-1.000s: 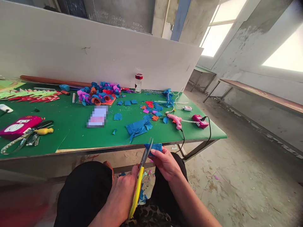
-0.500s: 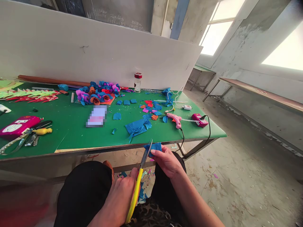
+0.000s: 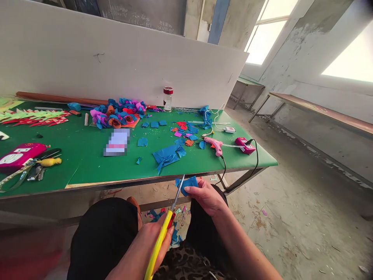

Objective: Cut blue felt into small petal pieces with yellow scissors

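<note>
Scissors now closed, green table, littered floor

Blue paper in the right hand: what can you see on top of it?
The thumb of the right hand lies on the blue paper, and a blade of the yellow scissors crosses it near its left end. Paper beneath these is covered.

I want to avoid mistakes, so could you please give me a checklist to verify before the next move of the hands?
1. Scissors held in the left hand: ok.
2. Blue paper held in the right hand: ok.
3. Right thumb well away from the blades: not ok, it is close beside them.
4. Glue gun on the table, apart from both hands: ok.
5. Glue gun cool: cannot tell.
6. Floor free of scraps: not ok, pieces lie between the legs.
</note>
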The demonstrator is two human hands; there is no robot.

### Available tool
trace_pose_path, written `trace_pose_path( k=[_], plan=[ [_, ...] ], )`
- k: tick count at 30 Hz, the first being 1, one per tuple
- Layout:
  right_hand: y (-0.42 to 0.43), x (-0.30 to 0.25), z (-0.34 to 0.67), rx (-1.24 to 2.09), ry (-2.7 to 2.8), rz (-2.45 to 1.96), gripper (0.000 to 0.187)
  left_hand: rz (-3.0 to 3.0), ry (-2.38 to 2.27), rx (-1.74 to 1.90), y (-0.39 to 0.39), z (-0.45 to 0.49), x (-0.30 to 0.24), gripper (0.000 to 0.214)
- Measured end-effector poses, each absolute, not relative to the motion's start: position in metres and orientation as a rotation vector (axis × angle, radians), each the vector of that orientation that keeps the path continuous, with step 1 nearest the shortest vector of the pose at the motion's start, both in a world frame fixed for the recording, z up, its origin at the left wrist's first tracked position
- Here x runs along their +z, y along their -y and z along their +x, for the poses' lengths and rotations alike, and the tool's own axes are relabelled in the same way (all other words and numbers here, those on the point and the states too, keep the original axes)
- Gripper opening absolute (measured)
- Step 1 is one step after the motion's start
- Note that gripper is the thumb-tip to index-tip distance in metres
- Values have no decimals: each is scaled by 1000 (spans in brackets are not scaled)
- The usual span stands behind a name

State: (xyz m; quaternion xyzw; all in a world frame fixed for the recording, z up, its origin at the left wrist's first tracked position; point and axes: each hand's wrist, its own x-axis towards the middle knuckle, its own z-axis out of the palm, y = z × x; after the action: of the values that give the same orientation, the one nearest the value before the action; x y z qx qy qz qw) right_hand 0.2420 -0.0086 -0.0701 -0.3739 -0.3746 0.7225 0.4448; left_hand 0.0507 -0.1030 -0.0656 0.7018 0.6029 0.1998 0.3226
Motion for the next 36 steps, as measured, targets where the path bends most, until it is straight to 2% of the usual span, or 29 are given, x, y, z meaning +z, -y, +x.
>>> trace_pose_path(
  k=[5, 9, 12, 24, 31, 36],
  plan=[
    [12, -72, 244, 1814, 936, -943, 23, 1571, -1462, 559, 100, 38, -76, 32],
    [17, -72, 240, 1835, 1042, -976, 21, 1538, -1423, 790, 81, 32, -72, 27],
    [22, -71, 235, 1844, 1180, -1028, 22, 1466, -1359, 924, 68, 33, -67, 33],
    [26, -73, 229, 1861, 1469, -1067, 23, 1520, -1444, 910, 60, 44, -73, 26],
    [28, -73, 218, 1801, 1039, -950, 32, 1134, -1457, 1255, 53, 52, -80, 40],
    [35, -76, 198, 1826, 738, -882, 33, 1031, -1424, 1332, 53, 63, -79, 38]
  ],
)
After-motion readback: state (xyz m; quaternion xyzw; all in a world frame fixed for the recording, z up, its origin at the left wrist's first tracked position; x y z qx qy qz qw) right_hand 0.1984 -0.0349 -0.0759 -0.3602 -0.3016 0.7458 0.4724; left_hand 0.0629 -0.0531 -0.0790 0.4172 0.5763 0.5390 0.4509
